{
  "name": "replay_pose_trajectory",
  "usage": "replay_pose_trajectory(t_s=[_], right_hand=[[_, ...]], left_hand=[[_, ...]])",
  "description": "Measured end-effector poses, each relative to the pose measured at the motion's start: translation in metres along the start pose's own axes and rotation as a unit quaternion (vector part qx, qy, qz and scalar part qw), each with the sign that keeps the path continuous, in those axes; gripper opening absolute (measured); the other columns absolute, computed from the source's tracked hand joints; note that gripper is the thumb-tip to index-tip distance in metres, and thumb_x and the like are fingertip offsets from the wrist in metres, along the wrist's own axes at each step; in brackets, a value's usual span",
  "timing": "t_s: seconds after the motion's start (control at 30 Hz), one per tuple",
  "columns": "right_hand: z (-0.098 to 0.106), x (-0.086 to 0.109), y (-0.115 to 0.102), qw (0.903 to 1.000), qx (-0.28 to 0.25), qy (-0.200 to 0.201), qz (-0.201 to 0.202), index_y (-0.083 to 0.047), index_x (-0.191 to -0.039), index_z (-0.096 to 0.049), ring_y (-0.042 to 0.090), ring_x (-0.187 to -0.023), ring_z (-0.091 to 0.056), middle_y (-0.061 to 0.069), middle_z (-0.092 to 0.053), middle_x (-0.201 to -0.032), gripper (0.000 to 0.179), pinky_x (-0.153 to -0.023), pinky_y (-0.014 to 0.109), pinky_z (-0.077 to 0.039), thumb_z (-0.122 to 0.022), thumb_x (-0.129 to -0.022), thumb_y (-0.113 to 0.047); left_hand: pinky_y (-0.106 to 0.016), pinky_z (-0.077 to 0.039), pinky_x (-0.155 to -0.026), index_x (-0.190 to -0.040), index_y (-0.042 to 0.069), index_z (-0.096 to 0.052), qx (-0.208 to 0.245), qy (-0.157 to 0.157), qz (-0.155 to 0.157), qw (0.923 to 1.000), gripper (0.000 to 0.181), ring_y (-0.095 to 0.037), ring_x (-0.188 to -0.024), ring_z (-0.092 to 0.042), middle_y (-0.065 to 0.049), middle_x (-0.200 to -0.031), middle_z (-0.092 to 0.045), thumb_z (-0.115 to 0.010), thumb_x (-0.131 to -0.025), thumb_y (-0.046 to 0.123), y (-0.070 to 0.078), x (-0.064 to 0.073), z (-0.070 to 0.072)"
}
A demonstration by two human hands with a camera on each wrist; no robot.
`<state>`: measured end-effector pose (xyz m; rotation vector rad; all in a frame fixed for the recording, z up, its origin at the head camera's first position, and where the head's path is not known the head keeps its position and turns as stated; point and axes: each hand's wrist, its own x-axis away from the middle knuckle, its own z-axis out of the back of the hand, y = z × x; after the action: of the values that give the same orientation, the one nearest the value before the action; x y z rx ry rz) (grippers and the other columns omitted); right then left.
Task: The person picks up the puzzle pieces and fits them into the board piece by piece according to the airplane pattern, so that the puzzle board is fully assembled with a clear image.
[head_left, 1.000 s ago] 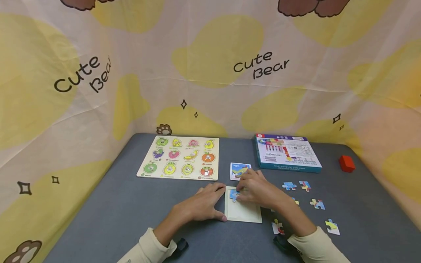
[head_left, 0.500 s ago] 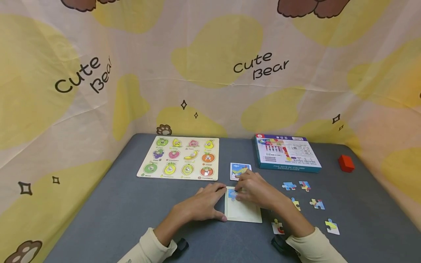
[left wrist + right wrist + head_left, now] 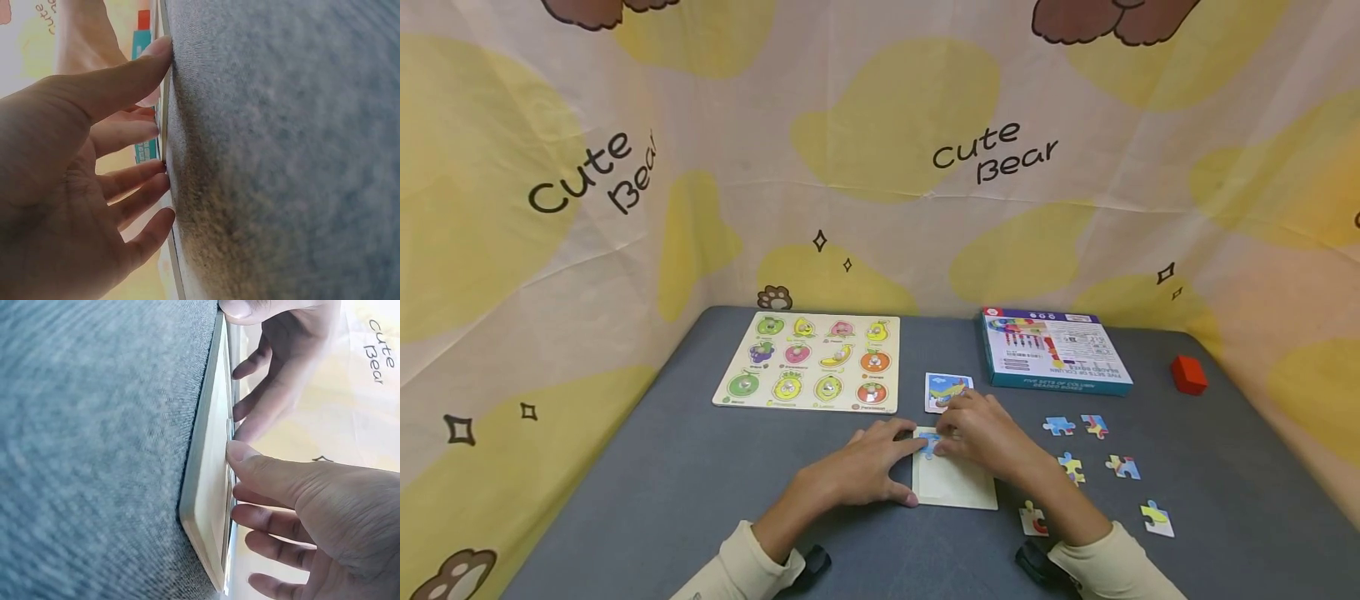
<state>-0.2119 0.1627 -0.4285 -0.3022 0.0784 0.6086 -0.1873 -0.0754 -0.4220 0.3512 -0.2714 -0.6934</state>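
Observation:
A blue puzzle piece (image 3: 929, 443) lies in the upper left corner of a pale square puzzle tray (image 3: 955, 487). My right hand (image 3: 983, 435) pinches the piece at its right side; in the right wrist view the thumb (image 3: 240, 452) touches its edge. My left hand (image 3: 865, 465) is spread along the tray's left side, with the thumb at the lower left corner. Its index finger reaches over the rim to the piece. In the left wrist view the left fingers (image 3: 140, 194) are nearly straight. Part of the piece is hidden under the right fingers.
Several loose puzzle pieces (image 3: 1123, 467) lie to the right, some near the right forearm. Behind the tray is a small picture card (image 3: 946, 390). Farther back are a fruit board (image 3: 808, 362), a flat box (image 3: 1056, 350) and a red block (image 3: 1189, 375).
The puzzle piece has slid up and left into the tray's corner with my right hand. My left index finger has moved from the tray's rim onto the piece.

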Motion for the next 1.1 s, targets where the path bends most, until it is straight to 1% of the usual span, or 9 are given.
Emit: replay_pose_trajectory(t_s=[0.2,0.33,0.43,0.53,0.67,0.77,0.87,1.0,1.1], right_hand=[[0.001,0.001,0.0,0.9999,0.001,-0.004,-0.009,-0.015,-0.102,-0.083,0.023,-0.108,-0.062,-0.002,-0.074,-0.104,0.021,-0.086,0.043,-0.046,-0.086,-0.089,-0.031],[0.004,0.001,0.001,0.9999,-0.006,-0.008,-0.01,-0.014,-0.103,-0.083,0.024,-0.108,-0.061,-0.001,-0.074,-0.104,0.022,-0.087,0.045,-0.046,-0.086,-0.089,-0.032],[0.008,0.001,0.005,0.9993,-0.027,-0.018,-0.018,-0.014,-0.105,-0.083,0.025,-0.108,-0.06,-0.001,-0.074,-0.106,0.024,-0.09,0.049,-0.045,-0.086,-0.089,-0.031],[0.015,0.003,0.012,0.9971,-0.052,-0.033,-0.044,-0.015,-0.11,-0.083,0.024,-0.11,-0.059,-0.001,-0.074,-0.11,0.026,-0.096,0.053,-0.045,-0.086,-0.09,-0.032],[0.025,0.01,0.026,0.9918,-0.081,-0.048,-0.086,-0.013,-0.119,-0.08,0.024,-0.11,-0.057,0.001,-0.073,-0.114,0.035,-0.097,0.054,-0.047,-0.085,-0.091,-0.034],[0.034,0.018,0.038,0.9875,-0.097,-0.057,-0.11,-0.01,-0.126,-0.077,0.024,-0.11,-0.055,0.002,-0.072,-0.116,0.044,-0.095,0.052,-0.048,-0.085,-0.091,-0.036],[0.042,0.027,0.053,0.9831,-0.111,-0.065,-0.13,-0.009,-0.13,-0.075,0.027,-0.115,-0.055,0.005,-0.071,-0.122,0.049,-0.099,0.053,-0.048,-0.085,-0.091,-0.036],[0.053,0.037,0.073,0.9804,-0.131,-0.068,-0.131,-0.007,-0.13,-0.074,0.031,-0.12,-0.06,0.008,-0.072,-0.127,0.05,-0.103,0.058,-0.048,-0.085,-0.09,-0.035],[0.06,0.045,0.088,0.9805,-0.137,-0.062,-0.126,-0.005,-0.129,-0.074,0.033,-0.119,-0.064,0.01,-0.073,-0.128,0.051,-0.103,0.061,-0.049,-0.086,-0.089,-0.035]], left_hand=[[-0.047,-0.039,-0.106,-0.159,0.024,-0.052,-0.001,-0.003,-0.026,0.9997,0.073,-0.023,-0.144,-0.042,0.003,-0.163,-0.043,-0.08,-0.094,0.042,0.001,0.0,-0.001],[-0.042,-0.038,-0.102,-0.159,0.025,-0.052,-0.002,-0.005,-0.03,0.9995,0.072,-0.021,-0.142,-0.043,0.006,-0.161,-0.047,-0.08,-0.095,0.042,0.001,-0.001,-0.001],[-0.043,-0.038,-0.103,-0.159,0.024,-0.052,-0.002,-0.008,-0.028,0.9996,0.072,-0.021,-0.142,-0.042,0.006,-0.161,-0.046,-0.08,-0.095,0.042,0.001,0.0,-0.001],[-0.048,-0.038,-0.107,-0.159,0.024,-0.052,0.002,-0.011,-0.023,0.9997,0.072,-0.022,-0.144,-0.041,0.006,-0.162,-0.045,-0.08,-0.095,0.042,0.0,0.0,-0.001],[-0.052,-0.037,-0.11,-0.159,0.024,-0.052,0.004,-0.016,-0.015,0.9998,0.072,-0.023,-0.145,-0.04,0.007,-0.162,-0.045,-0.08,-0.095,0.043,0.0,-0.001,-0.001],[-0.051,-0.036,-0.11,-0.158,0.024,-0.053,0.004,-0.015,-0.012,0.9998,0.072,-0.023,-0.145,-0.04,0.007,-0.162,-0.045,-0.08,-0.095,0.042,0.001,-0.001,-0.001],[-0.049,-0.036,-0.109,-0.158,0.023,-0.053,0.004,-0.012,-0.014,0.9998,0.072,-0.023,-0.144,-0.041,0.007,-0.161,-0.046,-0.081,-0.094,0.041,0.001,-0.001,-0.001],[-0.05,-0.037,-0.109,-0.158,0.023,-0.053,0.004,-0.012,-0.015,0.9998,0.072,-0.023,-0.144,-0.041,0.006,-0.161,-0.046,-0.081,-0.094,0.041,0.001,-0.001,-0.001],[-0.051,-0.037,-0.11,-0.158,0.023,-0.053,0.004,-0.014,-0.013,0.9998,0.072,-0.022,-0.143,-0.042,0.007,-0.161,-0.046,-0.081,-0.094,0.042,0.002,-0.002,-0.001]])
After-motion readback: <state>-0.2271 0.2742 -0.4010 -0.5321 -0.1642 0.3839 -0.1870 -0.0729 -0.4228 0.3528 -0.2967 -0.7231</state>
